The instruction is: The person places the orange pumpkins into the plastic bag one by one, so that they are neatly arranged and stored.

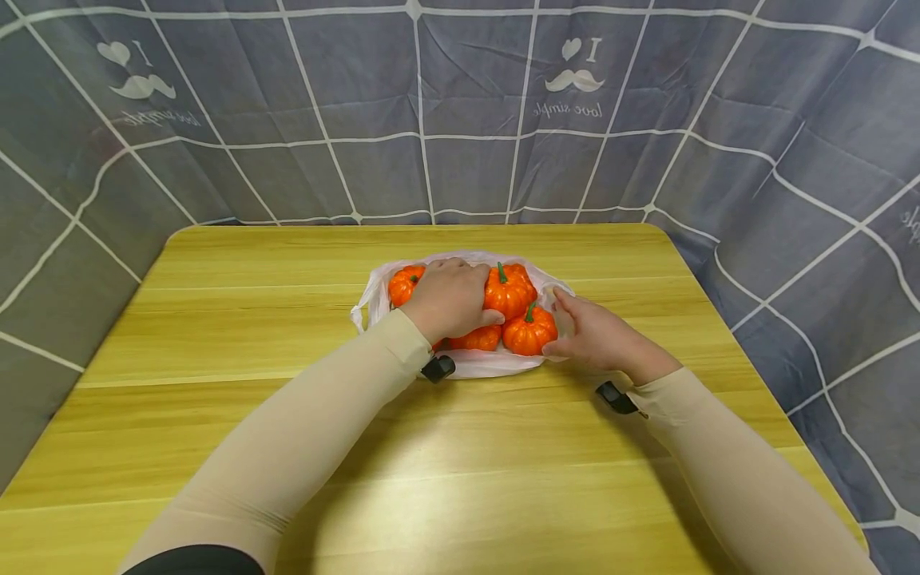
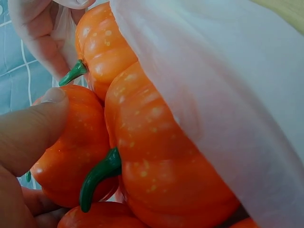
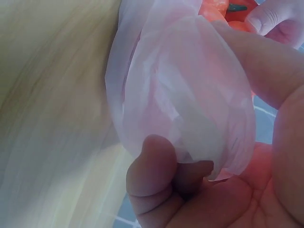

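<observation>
Several small orange pumpkins with green stems sit in a thin white plastic bag (image 1: pixel 489 367) on the table. My left hand (image 1: pixel 451 299) reaches over the bag from the left and grips one pumpkin (image 2: pixel 76 147), thumb on its near side and fingers around the far side. Beside it lie a larger-looking pumpkin (image 2: pixel 161 166) and another pumpkin (image 1: pixel 530 332) nearer my right hand. At the bag's right end, my right hand (image 1: pixel 600 334) holds the plastic, its fingers (image 3: pixel 152 166) curled at the bag's edge. The left hand hides part of the pile.
The yellow wood-grain table (image 1: pixel 460 479) extends around the bag on every side. A grey curtain (image 1: pixel 474 96) with white lines hangs behind the table and along both sides. Each wrist carries a small black camera.
</observation>
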`<state>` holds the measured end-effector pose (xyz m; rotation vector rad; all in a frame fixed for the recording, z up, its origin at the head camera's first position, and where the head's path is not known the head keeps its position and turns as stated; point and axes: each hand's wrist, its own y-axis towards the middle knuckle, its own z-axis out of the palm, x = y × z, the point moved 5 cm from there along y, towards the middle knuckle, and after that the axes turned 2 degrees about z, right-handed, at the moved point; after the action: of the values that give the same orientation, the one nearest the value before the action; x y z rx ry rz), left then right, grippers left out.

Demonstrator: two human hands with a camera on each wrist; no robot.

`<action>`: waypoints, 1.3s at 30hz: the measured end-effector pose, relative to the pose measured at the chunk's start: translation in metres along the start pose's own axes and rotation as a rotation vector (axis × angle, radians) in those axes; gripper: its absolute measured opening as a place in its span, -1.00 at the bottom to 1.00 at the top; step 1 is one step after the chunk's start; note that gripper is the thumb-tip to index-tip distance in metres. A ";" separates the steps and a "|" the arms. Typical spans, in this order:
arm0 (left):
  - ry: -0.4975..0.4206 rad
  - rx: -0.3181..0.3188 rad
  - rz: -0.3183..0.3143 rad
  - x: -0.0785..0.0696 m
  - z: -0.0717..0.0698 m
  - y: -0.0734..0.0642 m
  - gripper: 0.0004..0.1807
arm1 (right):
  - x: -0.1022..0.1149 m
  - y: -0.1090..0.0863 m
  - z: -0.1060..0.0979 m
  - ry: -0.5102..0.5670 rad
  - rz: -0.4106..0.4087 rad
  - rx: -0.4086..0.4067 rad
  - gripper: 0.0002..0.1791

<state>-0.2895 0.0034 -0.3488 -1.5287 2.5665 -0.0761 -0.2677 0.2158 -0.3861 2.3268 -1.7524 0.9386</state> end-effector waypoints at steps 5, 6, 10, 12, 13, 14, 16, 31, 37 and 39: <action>0.003 -0.006 0.001 0.000 0.001 0.000 -0.10 | -0.001 -0.001 0.000 0.005 0.004 -0.015 0.20; 0.002 -0.006 0.000 0.000 0.001 -0.001 -0.10 | -0.002 -0.002 -0.001 0.005 0.004 -0.019 0.20; 0.004 0.002 -0.006 0.000 0.001 -0.001 -0.09 | -0.003 -0.004 -0.002 0.008 -0.007 -0.040 0.18; 0.003 0.007 -0.010 0.000 0.001 -0.001 -0.08 | -0.004 -0.006 -0.002 0.012 -0.012 -0.050 0.18; 0.002 0.009 -0.011 0.000 0.001 -0.001 -0.08 | -0.004 -0.007 -0.003 0.014 -0.015 -0.054 0.17; 0.000 0.010 -0.013 0.000 0.002 -0.001 -0.08 | -0.004 -0.008 -0.004 0.014 -0.015 -0.057 0.17; -0.004 0.013 -0.015 0.000 0.002 -0.001 -0.08 | -0.005 -0.009 -0.005 0.009 -0.014 -0.063 0.16; -0.013 0.003 -0.001 0.000 0.004 -0.005 -0.08 | -0.009 -0.022 -0.026 0.165 -0.031 -0.159 -0.02; -0.003 0.010 0.000 0.000 0.005 -0.006 -0.05 | -0.007 -0.027 -0.031 0.358 -0.065 -0.216 -0.18; -0.005 0.010 0.001 0.000 0.005 -0.006 -0.03 | -0.006 -0.028 -0.030 0.403 -0.066 -0.211 -0.19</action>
<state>-0.2834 0.0012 -0.3531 -1.5225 2.5592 -0.0850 -0.2565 0.2432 -0.3569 1.8925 -1.5199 1.0628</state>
